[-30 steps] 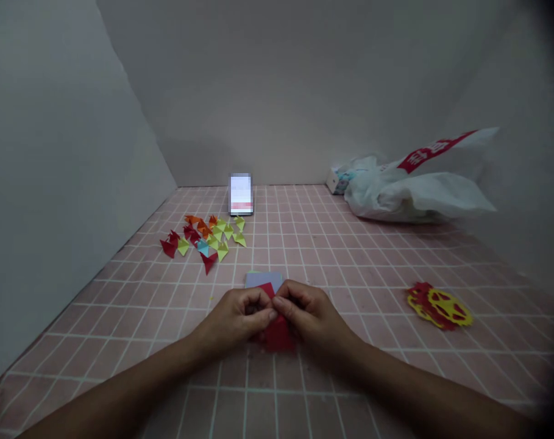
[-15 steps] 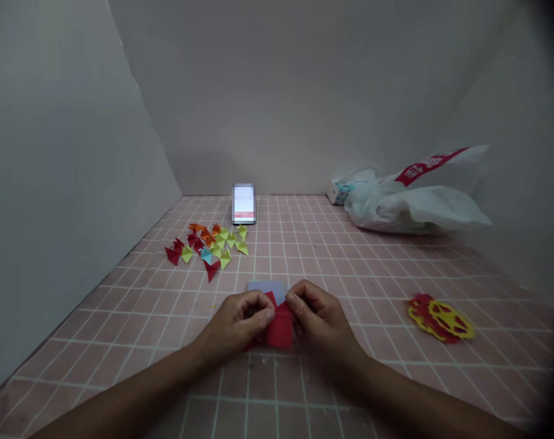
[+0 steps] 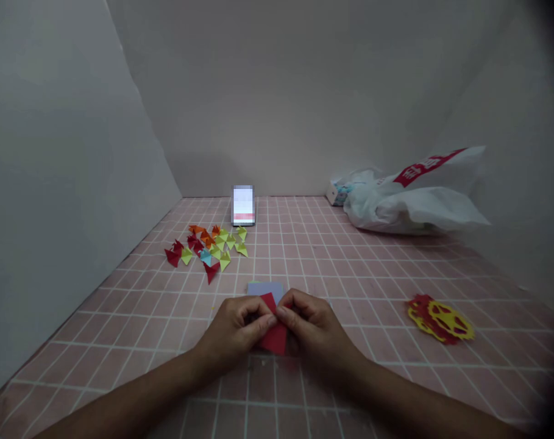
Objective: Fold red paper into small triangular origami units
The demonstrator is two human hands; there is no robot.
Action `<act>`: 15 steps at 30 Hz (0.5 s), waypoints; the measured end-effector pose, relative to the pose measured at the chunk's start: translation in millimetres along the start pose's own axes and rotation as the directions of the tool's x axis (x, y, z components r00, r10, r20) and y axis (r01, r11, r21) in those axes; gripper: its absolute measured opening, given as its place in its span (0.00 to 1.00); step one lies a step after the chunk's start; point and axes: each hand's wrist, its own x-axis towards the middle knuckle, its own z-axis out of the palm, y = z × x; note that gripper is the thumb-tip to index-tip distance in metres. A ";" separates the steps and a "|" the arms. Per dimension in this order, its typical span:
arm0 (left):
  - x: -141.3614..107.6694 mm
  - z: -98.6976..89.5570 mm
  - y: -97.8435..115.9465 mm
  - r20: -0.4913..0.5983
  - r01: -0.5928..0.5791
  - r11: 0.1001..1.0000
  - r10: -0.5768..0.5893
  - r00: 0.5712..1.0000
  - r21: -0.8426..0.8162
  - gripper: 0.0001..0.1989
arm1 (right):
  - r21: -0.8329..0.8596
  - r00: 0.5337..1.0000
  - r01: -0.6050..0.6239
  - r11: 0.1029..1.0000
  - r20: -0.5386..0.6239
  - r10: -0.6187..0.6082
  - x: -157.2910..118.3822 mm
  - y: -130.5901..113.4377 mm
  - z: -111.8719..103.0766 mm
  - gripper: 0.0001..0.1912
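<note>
A white plastic bag (image 3: 395, 207) slumped at 2 o'clock from the hands, its contents impossible to make out; a small patterned box (image 3: 338, 192) stood at 1 o'clock, partly behind the bag, its inside out of sight. The red paper (image 3: 275, 341) was between the two hands, its visible part running long from 11 to 5 o'clock, one corner pointing toward 12 (much of its left side was hidden by fingers). The left hand (image 3: 240, 326) gripped it between thumb and fingers, and the right hand (image 3: 311, 323) pinched its right edge. A pale blue sheet (image 3: 265, 288) lay just beyond at 12 o'clock, folded paper pieces (image 3: 206, 256) clustered at 10, and red and yellow cutouts (image 3: 441, 320) lay at 3.
</note>
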 end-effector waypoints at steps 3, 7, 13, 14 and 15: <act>0.1 -2.6 -0.7 -0.016 0.029 0.996 -0.031 0.999 -0.086 0.15 | 0.099 0.999 -0.043 0.994 -0.011 0.045 1.8 0.6 -1.6 0.15; 2.3 -9.9 -3.0 -0.107 -0.150 0.985 0.140 0.984 -0.090 0.07 | 0.375 0.969 -0.246 0.894 0.077 0.235 6.1 2.7 -2.2 0.18; 0.3 -13.2 -1.2 -0.045 -0.502 0.853 0.512 0.858 0.142 0.07 | 0.448 0.919 -0.383 0.808 0.273 0.284 3.6 3.9 2.3 0.20; -0.1 -13.1 0.2 -0.086 -0.485 0.862 0.500 0.862 0.149 0.06 | 0.409 0.928 -0.358 0.840 0.252 0.273 3.3 3.3 1.5 0.21; -0.3 -13.0 1.7 -0.137 -0.445 0.884 0.463 0.876 0.141 0.06 | 0.359 0.947 -0.309 0.881 0.204 0.248 3.2 2.2 -0.1 0.22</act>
